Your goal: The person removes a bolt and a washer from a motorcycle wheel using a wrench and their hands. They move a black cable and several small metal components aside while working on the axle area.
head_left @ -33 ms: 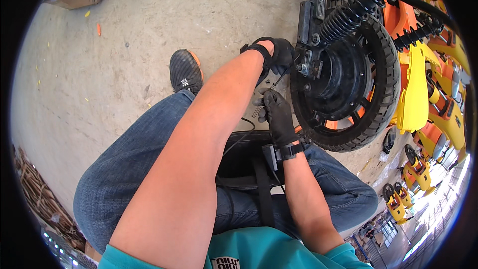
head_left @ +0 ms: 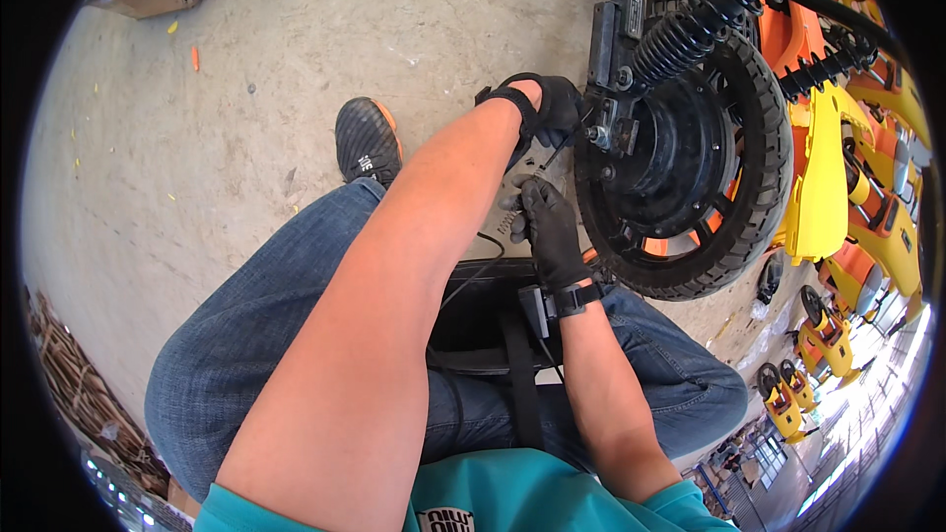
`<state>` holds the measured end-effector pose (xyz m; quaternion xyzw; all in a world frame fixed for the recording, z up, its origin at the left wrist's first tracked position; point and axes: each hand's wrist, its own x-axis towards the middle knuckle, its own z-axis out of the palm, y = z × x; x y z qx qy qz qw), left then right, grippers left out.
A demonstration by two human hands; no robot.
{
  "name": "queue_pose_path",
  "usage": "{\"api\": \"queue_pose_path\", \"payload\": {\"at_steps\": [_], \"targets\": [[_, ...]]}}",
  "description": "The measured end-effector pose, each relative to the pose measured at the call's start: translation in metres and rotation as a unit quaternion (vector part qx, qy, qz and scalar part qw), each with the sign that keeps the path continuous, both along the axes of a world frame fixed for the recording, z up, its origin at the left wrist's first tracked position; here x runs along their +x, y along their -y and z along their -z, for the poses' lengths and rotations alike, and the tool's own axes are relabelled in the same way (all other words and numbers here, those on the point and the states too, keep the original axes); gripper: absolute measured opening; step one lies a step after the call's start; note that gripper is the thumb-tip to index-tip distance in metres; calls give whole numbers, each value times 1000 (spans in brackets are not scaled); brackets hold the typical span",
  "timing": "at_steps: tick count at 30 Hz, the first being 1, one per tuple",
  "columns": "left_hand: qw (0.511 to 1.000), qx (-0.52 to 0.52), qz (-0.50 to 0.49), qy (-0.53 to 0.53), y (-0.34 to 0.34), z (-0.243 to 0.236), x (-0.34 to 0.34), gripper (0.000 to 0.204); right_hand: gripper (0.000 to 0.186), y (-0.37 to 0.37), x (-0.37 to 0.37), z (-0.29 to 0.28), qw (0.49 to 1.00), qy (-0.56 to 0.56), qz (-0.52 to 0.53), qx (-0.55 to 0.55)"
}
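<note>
The right hand [head_left: 548, 222], gloved in black, is closed narrow, thumb and fingers pinched on a thin metal coil spring [head_left: 506, 224]. Its visible coils stick out on the left side of the fingers, beside the wheel [head_left: 690, 167] and above the concrete floor [head_left: 266, 128]. The spring's long axis slants, the free end pointing down and left, the other end up and right into the grip. Above it, a thin black cable [head_left: 558, 150] runs on much the same slant, up and right toward the wheel's axle nut [head_left: 597, 135]. The left hand [head_left: 560, 111], also gloved, has bent fingers at the cable's upper part; whether it grips the cable I cannot tell.
</note>
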<state>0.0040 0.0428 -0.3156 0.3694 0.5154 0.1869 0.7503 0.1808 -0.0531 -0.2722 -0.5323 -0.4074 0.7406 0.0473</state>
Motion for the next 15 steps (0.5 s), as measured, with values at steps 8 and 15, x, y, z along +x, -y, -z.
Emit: {"api": "queue_pose_path", "payload": {"at_steps": [8, 15], "targets": [[1000, 7, -15, 6, 0, 7, 0, 13, 37, 4, 2, -1, 1000, 3, -1, 25], [1000, -2, -15, 3, 0, 10, 1, 18, 36, 2, 1, 1, 1000, -7, 10, 9]]}}
